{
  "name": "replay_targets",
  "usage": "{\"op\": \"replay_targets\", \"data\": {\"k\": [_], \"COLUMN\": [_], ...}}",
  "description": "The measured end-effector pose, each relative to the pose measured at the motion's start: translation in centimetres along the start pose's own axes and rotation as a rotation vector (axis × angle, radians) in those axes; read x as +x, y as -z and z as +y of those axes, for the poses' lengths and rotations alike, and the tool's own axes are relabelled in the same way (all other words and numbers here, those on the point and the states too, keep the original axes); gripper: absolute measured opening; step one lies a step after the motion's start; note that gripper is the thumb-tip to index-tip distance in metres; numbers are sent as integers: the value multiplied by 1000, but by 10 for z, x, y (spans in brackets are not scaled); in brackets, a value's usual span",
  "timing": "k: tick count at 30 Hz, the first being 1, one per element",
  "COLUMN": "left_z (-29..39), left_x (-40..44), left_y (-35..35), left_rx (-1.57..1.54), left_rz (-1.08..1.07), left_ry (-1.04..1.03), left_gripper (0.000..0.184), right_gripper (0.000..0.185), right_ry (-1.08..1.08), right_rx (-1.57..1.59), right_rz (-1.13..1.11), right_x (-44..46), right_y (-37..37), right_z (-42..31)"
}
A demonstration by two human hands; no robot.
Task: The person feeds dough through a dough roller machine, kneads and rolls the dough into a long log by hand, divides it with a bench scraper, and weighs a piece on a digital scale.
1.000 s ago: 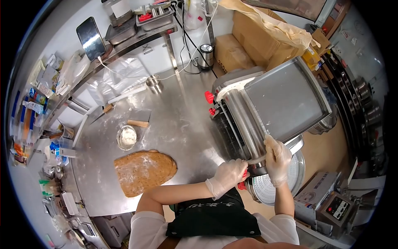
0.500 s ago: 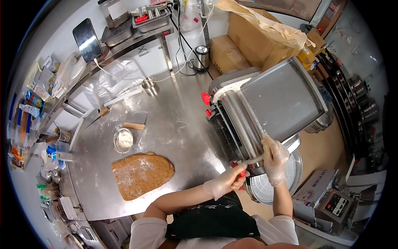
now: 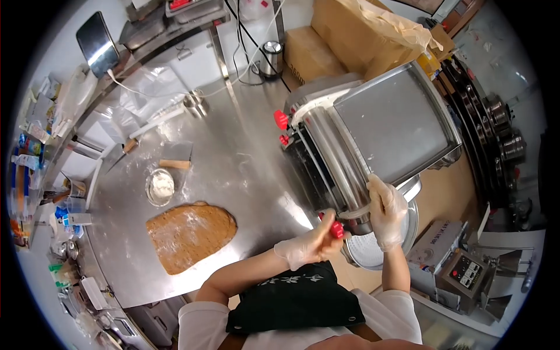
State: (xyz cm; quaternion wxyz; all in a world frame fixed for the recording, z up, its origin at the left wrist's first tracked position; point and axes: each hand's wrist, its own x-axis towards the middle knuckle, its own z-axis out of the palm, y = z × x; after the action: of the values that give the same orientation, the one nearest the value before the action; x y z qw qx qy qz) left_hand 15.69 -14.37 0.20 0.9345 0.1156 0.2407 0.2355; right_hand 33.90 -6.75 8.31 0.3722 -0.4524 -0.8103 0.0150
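A metal roller machine (image 3: 341, 154) with a grey tray (image 3: 396, 122) on top stands at the right of the steel table. My left hand (image 3: 315, 242), in a clear glove, is at the red knob (image 3: 336, 229) on the machine's near end, fingers partly curled around it. My right hand (image 3: 387, 213), also gloved, rests at the near end of the rollers beside the tray corner; its fingertips touch the edge, and what they may hold is hidden. A flat brown dough slab (image 3: 191, 236), dusted with flour, lies on the table at the left.
Near the dough are a bowl of flour (image 3: 161, 186), a scraper (image 3: 176, 163) and a knife (image 3: 129, 146). Behind stand a metal cup (image 3: 196, 105) and cardboard boxes (image 3: 350, 41). A perforated round pan (image 3: 367, 249) sits below my hands.
The view has shifted, so the table and machine appear further left and higher. My left hand's fingers have loosened and changed position at the red knob. My right hand stays at the rollers' end.
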Motion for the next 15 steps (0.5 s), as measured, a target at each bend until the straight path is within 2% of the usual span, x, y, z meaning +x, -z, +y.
{"op": "replay_targets", "data": {"k": [1, 3, 4, 6, 7, 8, 9, 12, 14, 15], "left_z": [1, 2, -1, -6, -8, -9, -8, -2, -2, 5], "left_x": [1, 6, 10, 15, 14, 14, 12, 5, 1, -4], "left_y": [-6, -12, -6, -5, -3, -2, -3, -6, -2, -2], "left_rx": [-160, -256, -249, 407, 814, 1418, 1797, 1969, 1577, 1231], "left_rz": [-3, 24, 42, 263, 236, 400, 668, 693, 645, 452], "left_ry": [46, 70, 88, -224, -456, -725, -981, -954, -862, -588], "left_gripper": [73, 69, 60, 50, 44, 39, 35, 39, 51, 55], "right_gripper": [27, 28, 28, 29, 29, 32, 35, 38, 37, 38], "right_ry": [-9, -6, -10, -17, -11, -20, -27, -11, 32, 28], "right_rx": [0, -13, -17, -24, -31, -17, -3, -5, -20, -23], "right_rz": [-18, -40, -48, -63, -70, -67, -63, -57, -34, -31], "right_x": [1, 4, 3, 1, 4, 4, 5, 6, 9, 9], "right_y": [1, 3, 3, 3, 4, 3, 2, 1, -1, -2], "right_z": [-1, -2, -1, 2, -1, -2, -2, -2, -1, -2]}}
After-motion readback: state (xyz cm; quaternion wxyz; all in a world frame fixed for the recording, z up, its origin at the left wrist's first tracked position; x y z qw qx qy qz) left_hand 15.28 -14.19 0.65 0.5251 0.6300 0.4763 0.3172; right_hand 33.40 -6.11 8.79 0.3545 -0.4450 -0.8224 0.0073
